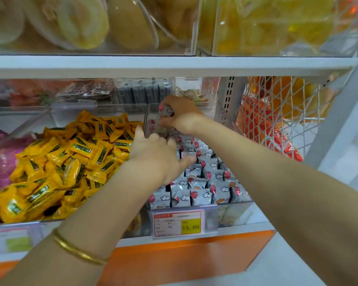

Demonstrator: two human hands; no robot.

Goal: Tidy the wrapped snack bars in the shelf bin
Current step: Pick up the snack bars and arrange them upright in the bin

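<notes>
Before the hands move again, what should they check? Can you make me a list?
1. Right hand grips a grey snack bar: ok.
2. Left hand holds a bar too: cannot tell.
3. Front rows of bars stand neatly in the clear bin: ok.
4. Bars at the back lined up: not ok, they look jumbled.
5. Yellow snacks kept out of this bin: ok.
</notes>
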